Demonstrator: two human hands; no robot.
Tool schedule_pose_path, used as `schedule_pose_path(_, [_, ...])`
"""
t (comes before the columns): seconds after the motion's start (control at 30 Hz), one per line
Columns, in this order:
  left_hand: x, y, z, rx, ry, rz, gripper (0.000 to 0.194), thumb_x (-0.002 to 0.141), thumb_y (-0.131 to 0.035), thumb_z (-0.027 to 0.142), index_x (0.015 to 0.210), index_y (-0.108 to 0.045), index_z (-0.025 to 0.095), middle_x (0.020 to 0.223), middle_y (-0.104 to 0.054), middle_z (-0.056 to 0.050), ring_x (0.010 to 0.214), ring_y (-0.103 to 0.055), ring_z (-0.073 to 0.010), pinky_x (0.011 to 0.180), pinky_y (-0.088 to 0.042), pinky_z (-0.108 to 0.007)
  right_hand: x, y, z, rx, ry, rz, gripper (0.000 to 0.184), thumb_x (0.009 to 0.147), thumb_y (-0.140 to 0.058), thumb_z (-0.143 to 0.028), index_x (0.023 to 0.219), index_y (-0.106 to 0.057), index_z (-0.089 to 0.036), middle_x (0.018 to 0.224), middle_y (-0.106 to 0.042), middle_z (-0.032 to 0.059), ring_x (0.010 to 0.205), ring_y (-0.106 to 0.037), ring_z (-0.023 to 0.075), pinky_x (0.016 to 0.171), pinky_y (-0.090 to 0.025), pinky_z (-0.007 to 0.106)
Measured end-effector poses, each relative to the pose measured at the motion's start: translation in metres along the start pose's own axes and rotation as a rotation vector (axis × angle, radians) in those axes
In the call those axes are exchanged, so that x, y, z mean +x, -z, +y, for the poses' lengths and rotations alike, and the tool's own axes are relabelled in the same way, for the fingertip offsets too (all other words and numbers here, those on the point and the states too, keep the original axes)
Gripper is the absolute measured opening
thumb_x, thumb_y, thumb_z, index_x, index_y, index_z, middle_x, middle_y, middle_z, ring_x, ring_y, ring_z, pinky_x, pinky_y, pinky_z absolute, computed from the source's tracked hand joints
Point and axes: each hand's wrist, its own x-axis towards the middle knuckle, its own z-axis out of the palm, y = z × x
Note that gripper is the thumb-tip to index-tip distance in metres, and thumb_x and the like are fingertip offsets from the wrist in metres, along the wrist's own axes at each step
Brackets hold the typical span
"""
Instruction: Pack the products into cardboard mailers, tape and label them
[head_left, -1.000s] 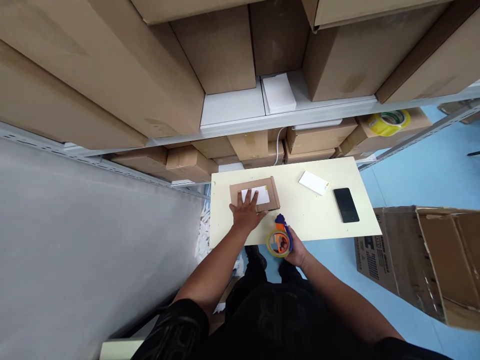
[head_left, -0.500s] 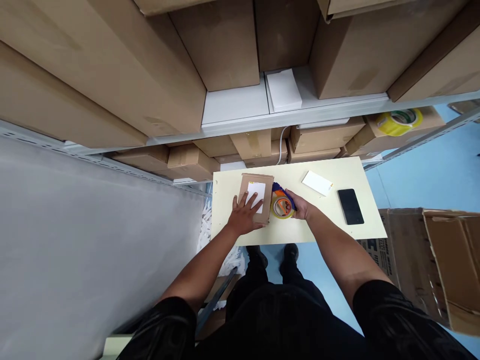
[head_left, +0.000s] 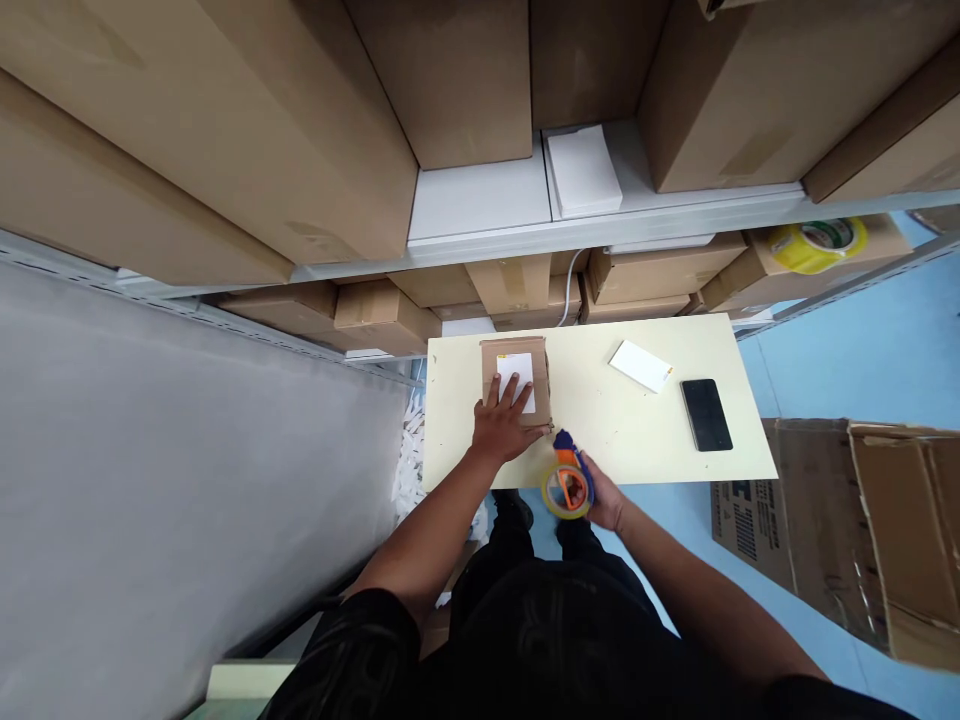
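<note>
A small brown cardboard box point(head_left: 489, 362) lies on the pale table point(head_left: 600, 440), with a white label point(head_left: 517, 364) on top. My left hand point(head_left: 504, 425) rests flat on the box and label, fingers spread. In my right hand point(head_left: 604, 495) is a blue and orange tape dispenser point(head_left: 564, 447) carrying a roll of clear yellowish tape point(head_left: 553, 500). It hangs over the table's front edge, its head close to the box's lower right corner. Whether a strip of tape joins them I cannot tell.
On the table's right side lie a white card or thin box point(head_left: 641, 366) and a black phone point(head_left: 706, 415). Shelves point(head_left: 480, 245) with cardboard boxes rise behind, holding a yellow tape roll point(head_left: 806, 248). An open carton point(head_left: 825, 520) stands on the floor at right.
My right hand has drawn the tape dispenser from the box's right side toward me, past the table's front edge. The box looks turned slightly straighter, my left hand still on it.
</note>
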Motion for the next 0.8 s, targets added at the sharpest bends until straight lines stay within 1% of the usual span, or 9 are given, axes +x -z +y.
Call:
schedule_pose_path(0.1, [-0.002,-0.003,0.018,-0.013,0.075,0.001,0.101,0.088,-0.046,0.084,0.168,-0.020,0.029,0.176,-0.008,-0.004,0.161,0.007,-0.0405,0.113,-0.040,-0.057,0.003,-0.005,0.036,0.074,0.003,-0.010,0.055,0.098,-0.047,-0.071,0.101,-0.072,-0.023,0.071,-0.075,0.0041,0.070,-0.073,0.0222,0.079,-0.062,0.039])
schedule_pose_path(0.17, [-0.010,-0.007,0.028,-0.045,0.108,0.010,0.101,0.090,-0.046,0.080,0.169,-0.017,0.023,0.177,-0.006,-0.008,0.161,0.005,-0.0402,0.114,-0.042,-0.056,0.008,-0.013,0.036,0.118,0.026,-0.036,0.056,0.099,-0.045,-0.071,0.105,-0.072,-0.022,0.077,-0.077,0.0054,0.076,-0.074,0.0229,0.081,-0.062,0.039])
schedule_pose_path(0.27, [-0.029,-0.013,0.036,-0.126,0.057,0.024,0.101,0.093,-0.051,0.072,0.168,-0.016,0.014,0.175,-0.006,-0.017,0.161,0.002,-0.0413,0.119,-0.037,-0.058,0.014,-0.020,0.006,0.148,0.073,-0.060,0.054,0.100,-0.046,-0.067,0.109,-0.072,-0.021,0.083,-0.079,0.0057,0.080,-0.075,0.0228,0.080,-0.062,0.038])
schedule_pose_path(0.37, [-0.043,-0.014,0.026,-0.143,-0.045,0.012,0.094,0.094,-0.060,0.056,0.165,-0.022,0.009,0.174,-0.013,-0.021,0.161,-0.005,-0.0427,0.123,-0.030,-0.060,0.015,-0.021,-0.043,0.087,0.080,-0.022,0.053,0.100,-0.046,-0.066,0.102,-0.071,-0.019,0.072,-0.075,0.0044,0.067,-0.071,0.0208,0.074,-0.063,0.037])
schedule_pose_path(0.5, [-0.034,0.001,-0.009,-0.059,-0.135,-0.052,0.071,0.095,-0.061,0.035,0.161,-0.039,0.020,0.169,-0.034,-0.012,0.153,-0.032,-0.0378,0.124,-0.033,-0.054,0.013,-0.027,-0.108,-0.099,0.050,0.017,0.044,0.100,-0.055,-0.061,0.096,-0.069,-0.019,0.059,-0.068,0.0017,0.052,-0.062,0.0184,0.064,-0.062,0.036])
schedule_pose_path(0.57, [-0.020,0.013,-0.029,-0.040,-0.202,-0.108,0.064,0.097,-0.059,0.041,0.157,-0.046,0.028,0.162,-0.047,-0.008,0.145,-0.043,-0.0340,0.123,-0.034,-0.051,0.013,-0.034,-0.132,-0.195,0.042,0.036,0.042,0.097,-0.061,-0.060,0.097,-0.070,-0.018,0.060,-0.069,0.0021,0.047,-0.058,0.0172,0.059,-0.060,0.035])
schedule_pose_path(0.63, [-0.005,0.022,-0.044,0.002,-0.215,-0.092,0.074,0.092,-0.065,0.056,0.158,-0.046,0.029,0.164,-0.044,-0.008,0.149,-0.037,-0.0361,0.127,-0.025,-0.053,0.014,-0.042,-0.149,-0.265,0.033,0.066,0.041,0.094,-0.066,-0.059,0.098,-0.070,-0.018,0.058,-0.068,0.0020,0.044,-0.054,0.0157,0.055,-0.058,0.033])
schedule_pose_path(0.73, [0.008,0.028,-0.054,0.058,-0.124,-0.043,0.101,0.079,-0.070,0.074,0.164,-0.033,0.033,0.173,-0.025,-0.006,0.159,-0.012,-0.0422,0.127,-0.010,-0.064,0.017,-0.049,-0.159,-0.310,0.009,0.066,0.043,0.094,-0.067,-0.060,0.100,-0.069,-0.017,0.061,-0.069,0.0033,0.045,-0.056,0.0164,0.055,-0.058,0.034])
schedule_pose_path(0.8, [0.011,0.026,-0.055,0.067,-0.072,-0.062,0.108,0.077,-0.067,0.080,0.166,-0.025,0.036,0.176,-0.016,-0.004,0.160,-0.002,-0.0435,0.124,-0.010,-0.068,0.017,-0.048,-0.158,-0.314,0.017,0.062,0.045,0.094,-0.064,-0.063,0.098,-0.069,-0.018,0.058,-0.068,0.0026,0.046,-0.057,0.0167,0.055,-0.059,0.034])
